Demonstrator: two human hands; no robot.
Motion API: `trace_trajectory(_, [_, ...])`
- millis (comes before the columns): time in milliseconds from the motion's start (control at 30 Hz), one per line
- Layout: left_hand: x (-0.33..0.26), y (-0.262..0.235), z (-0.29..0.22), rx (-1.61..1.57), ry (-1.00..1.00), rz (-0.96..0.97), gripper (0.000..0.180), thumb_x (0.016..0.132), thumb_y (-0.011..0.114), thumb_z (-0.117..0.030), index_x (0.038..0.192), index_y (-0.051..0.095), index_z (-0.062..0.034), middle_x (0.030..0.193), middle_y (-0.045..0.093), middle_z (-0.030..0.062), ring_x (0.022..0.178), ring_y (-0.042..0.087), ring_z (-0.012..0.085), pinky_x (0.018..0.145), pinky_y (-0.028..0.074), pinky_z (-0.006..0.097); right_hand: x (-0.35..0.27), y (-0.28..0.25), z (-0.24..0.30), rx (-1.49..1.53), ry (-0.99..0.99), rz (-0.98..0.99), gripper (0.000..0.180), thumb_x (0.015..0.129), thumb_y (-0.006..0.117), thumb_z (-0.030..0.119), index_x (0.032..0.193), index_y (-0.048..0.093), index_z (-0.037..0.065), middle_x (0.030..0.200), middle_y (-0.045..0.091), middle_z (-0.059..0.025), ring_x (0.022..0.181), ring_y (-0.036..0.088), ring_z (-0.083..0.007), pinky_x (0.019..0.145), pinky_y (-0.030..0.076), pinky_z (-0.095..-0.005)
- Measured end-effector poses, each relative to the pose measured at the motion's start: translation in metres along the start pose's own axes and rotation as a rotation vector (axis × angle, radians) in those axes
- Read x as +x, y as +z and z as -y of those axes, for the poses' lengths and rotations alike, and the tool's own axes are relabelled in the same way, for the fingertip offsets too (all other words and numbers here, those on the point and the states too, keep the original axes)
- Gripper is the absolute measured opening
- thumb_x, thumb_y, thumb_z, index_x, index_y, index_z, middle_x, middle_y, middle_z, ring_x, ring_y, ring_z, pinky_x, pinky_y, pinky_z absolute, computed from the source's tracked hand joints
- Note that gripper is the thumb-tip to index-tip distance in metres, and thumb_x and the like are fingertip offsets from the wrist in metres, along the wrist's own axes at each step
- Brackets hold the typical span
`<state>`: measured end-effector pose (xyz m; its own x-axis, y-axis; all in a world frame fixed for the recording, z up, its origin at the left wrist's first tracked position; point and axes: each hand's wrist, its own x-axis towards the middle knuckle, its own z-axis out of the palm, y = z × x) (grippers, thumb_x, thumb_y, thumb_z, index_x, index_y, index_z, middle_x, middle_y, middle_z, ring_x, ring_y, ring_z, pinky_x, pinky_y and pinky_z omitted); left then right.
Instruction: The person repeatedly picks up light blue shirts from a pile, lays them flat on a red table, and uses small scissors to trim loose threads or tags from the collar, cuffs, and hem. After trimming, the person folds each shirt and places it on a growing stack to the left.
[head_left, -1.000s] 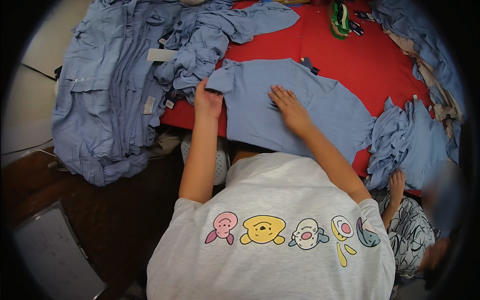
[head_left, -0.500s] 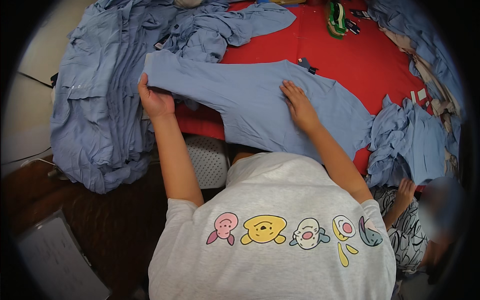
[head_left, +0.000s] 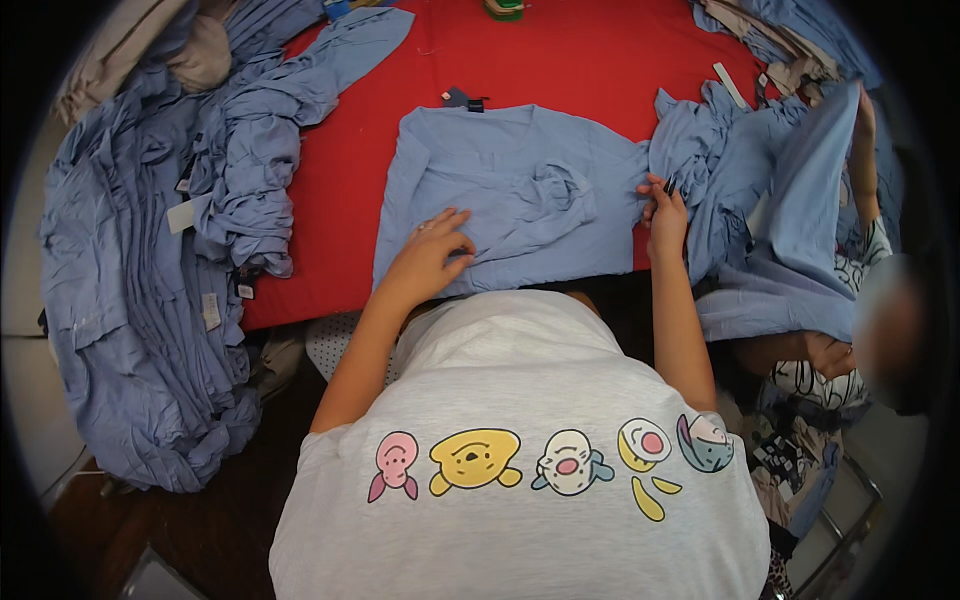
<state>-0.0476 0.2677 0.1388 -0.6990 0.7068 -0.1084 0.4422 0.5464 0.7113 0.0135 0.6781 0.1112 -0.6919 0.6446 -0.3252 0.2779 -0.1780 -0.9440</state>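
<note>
A light blue shirt [head_left: 450, 170] lies on the red-covered table [head_left: 340, 240], its neckline toward the far side. One sleeve [head_left: 555, 205] lies bunched across the shirt's middle. My left hand [head_left: 432, 255] rests on the lower left part of the cloth, fingers spread and holding nothing. At the shirt's right edge, my right hand [head_left: 664, 215] is closed with its fingertips together. A small dark pointed thing sticks up from those fingers; its kind is too small to tell. Dark tags [head_left: 462, 102] show beyond the collar.
Blue garments are heaped along the left side [head_left: 130, 300]. More crumpled blue cloth [head_left: 710, 150] lies to the right. Beside it, a co-worker's hand [head_left: 862, 125] lifts a blue garment [head_left: 805, 230]. A green object [head_left: 503, 9] sits at the far edge.
The sleeve stretched out to the left is now folded across the shirt. My left hand let go of its end and moved right onto the body; my right hand moved to the right edge.
</note>
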Motion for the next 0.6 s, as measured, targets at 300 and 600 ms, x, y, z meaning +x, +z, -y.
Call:
trace_trajectory(300, [0.029,-0.026,-0.013,-0.243,-0.292,-0.034,0.016,0.095,0.068,-0.015,0.106,0.072,-0.0038,0.119,0.071,0.0106,0.114,0.064,0.0266,0.085,0.053,0.032,-0.028,0.027,-0.022,-0.343,-0.049,0.134,0.021,0.096,0.073,0.021,0.109,0.073,0.005,0.085,0.069,-0.0009,0.055,0.043,-0.0033,0.049,0.031,-0.0210])
trace_trajectory(600, [0.062,-0.023,-0.074,-0.754,-0.046,-0.321,0.044,0.101,0.065,-0.033,0.136,0.060,-0.0066,0.131,0.065,0.0096,0.129,0.056,0.0236,0.108,0.043,0.038,-0.083,0.102,0.101,0.070,0.259,0.752,0.022,0.097,0.073,0.028,0.107,0.070,0.008,0.068,0.048,0.0101,0.053,0.033,-0.0017,0.049,0.023,-0.0208])
